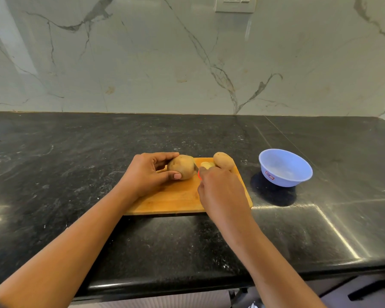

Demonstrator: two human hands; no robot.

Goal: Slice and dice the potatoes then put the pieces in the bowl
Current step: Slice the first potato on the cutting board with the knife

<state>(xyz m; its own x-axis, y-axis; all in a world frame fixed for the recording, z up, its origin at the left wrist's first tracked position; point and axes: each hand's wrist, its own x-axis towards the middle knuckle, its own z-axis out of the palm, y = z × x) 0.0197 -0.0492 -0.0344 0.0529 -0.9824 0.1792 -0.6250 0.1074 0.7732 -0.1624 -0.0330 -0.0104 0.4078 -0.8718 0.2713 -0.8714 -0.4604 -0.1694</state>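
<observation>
Fingers (162, 156) of the left hand (145, 174) arch over the top of a potato (181, 166), thumb (176, 175) pressed to its near side: a claw grip, pinning it on the wooden cutting board (171, 196). Right hand (220, 192), seen from the back, is curled round a knife (196, 167); only a bit of red handle and a sliver of blade show, the blade set against the potato's right end. Just beyond the blade lies one pale slice (206, 165), close against a second potato (224, 161), whole, at the board's far right corner. Blue bowl (282, 174) stands on the black counter (76, 152) to the right, apart from the board; nothing visible in it. Judgement: slicing barely begun, dicing and transfer not started. Handling: potato looks firm and dense, skin dry and dull, so the grip should hold, but the rounded body will want to roll under the blade. Best held across top and sides, well back from the cut, fingertips tucked. Cut faces will likely be wet and slick; slices light, apt to cling to the blade. A flat cut side laid down would steady it for dicing.
</observation>
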